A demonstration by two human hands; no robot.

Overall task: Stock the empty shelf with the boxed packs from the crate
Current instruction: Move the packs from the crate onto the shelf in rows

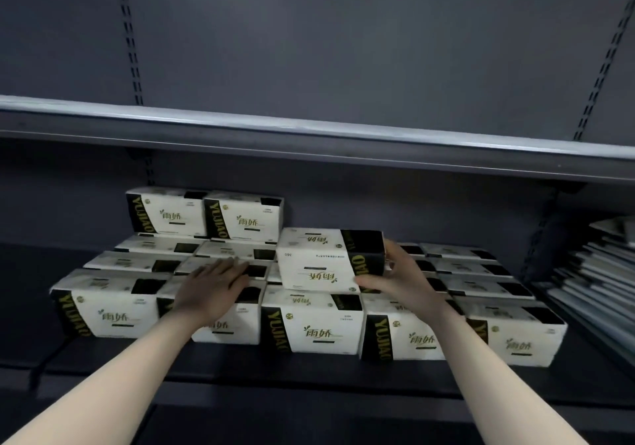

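Observation:
White boxed packs with black-and-gold "YUJIAO" bands fill the dark shelf [309, 372] in several rows. Two more packs [206, 216] stand on top at the back left. My right hand [395, 274] grips the black end of one pack [319, 259], held upside down above the front row near the middle. My left hand [214, 285] lies flat, fingers spread, on the tops of the packs just left of it. The crate is out of view.
An upper shelf [309, 135] runs across just above the packs, its surface bare where visible. A stack of flat grey items [598, 283] sits on the shelf at the far right. Slotted uprights run down the back panel.

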